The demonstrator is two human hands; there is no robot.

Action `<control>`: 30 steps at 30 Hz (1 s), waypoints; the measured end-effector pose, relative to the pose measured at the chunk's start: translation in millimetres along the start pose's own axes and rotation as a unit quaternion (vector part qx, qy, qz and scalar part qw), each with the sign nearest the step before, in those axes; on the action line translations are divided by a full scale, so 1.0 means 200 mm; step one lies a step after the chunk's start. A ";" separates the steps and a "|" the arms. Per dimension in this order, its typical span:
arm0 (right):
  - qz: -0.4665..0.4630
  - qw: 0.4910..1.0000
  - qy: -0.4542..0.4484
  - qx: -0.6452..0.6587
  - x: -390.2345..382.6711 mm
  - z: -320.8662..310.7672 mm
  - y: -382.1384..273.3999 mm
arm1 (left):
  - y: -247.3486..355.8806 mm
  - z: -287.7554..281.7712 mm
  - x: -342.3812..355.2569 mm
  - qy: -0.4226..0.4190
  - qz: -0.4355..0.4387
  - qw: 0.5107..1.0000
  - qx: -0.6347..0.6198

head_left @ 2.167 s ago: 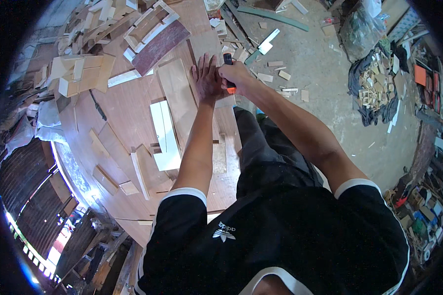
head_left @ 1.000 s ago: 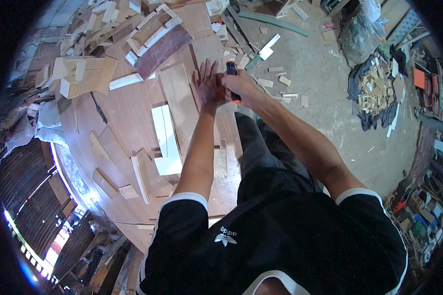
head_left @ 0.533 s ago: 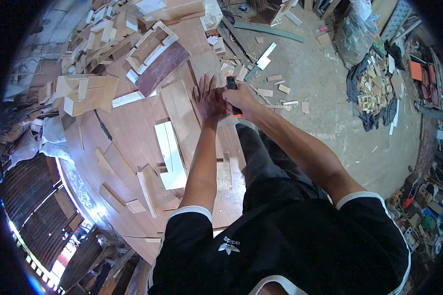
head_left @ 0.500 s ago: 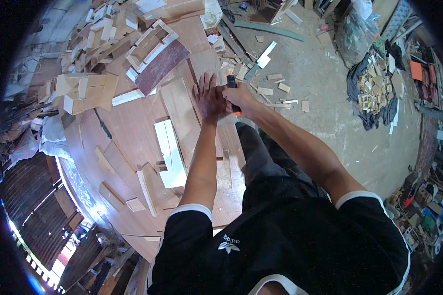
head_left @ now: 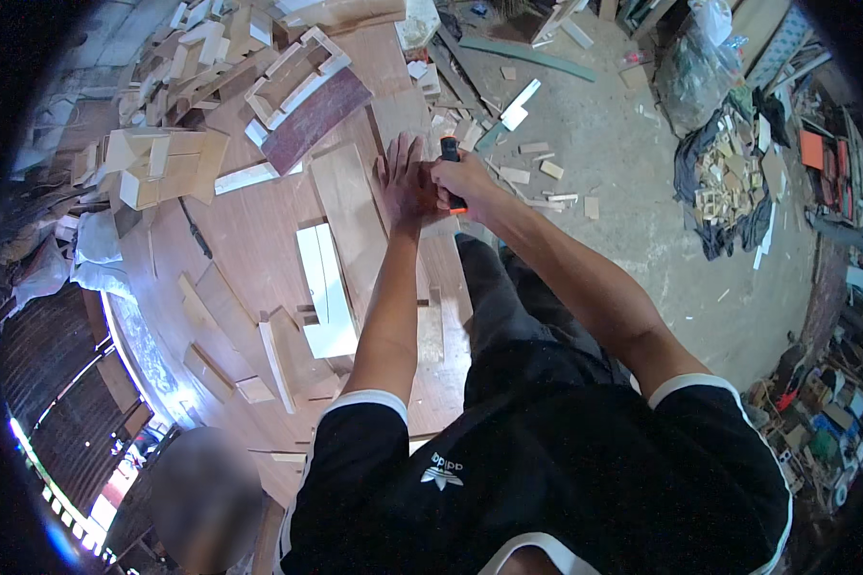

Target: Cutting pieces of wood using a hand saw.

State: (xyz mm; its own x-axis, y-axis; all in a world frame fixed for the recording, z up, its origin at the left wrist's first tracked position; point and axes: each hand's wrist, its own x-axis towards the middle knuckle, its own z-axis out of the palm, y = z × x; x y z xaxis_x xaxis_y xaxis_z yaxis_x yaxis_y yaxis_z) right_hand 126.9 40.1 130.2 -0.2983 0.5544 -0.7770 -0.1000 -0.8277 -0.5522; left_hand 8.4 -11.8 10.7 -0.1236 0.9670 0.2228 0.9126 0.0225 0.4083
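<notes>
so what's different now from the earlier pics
A blurred, grey, rounded shape has come in at the lower left, too blurred to identify. The view has shifted slightly. Nothing was visibly taken or let go: the right hand keeps its grip on the black-and-orange tool, the left hand stays spread beside it, and the flat white L-shaped piece lies as before.

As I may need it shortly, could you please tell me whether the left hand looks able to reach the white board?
Probably yes: the white board lies beside the left forearm, apparently uncovered; the left hand would need drawing back.
</notes>
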 end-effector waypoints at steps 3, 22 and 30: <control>0.017 1.000 0.007 -0.019 -0.07 0.07 -0.01 | -0.02 -0.01 -0.02 0.021 0.013 1.000 0.006; 0.004 1.000 0.006 -0.009 -0.06 0.02 0.02 | 0.02 -0.02 -0.05 0.025 0.006 1.000 -0.012; 0.008 1.000 0.026 0.001 -0.03 0.05 0.00 | 0.05 -0.03 0.02 0.002 0.004 1.000 0.002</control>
State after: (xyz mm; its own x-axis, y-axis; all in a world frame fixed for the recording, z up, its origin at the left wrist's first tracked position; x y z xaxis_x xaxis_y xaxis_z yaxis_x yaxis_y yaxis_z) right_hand 118.4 35.2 137.9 -0.2500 0.5443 -0.8007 -0.0974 -0.8370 -0.5385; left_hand 14.1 -10.0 20.0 -0.1187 0.9659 0.2301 0.9146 0.0162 0.4040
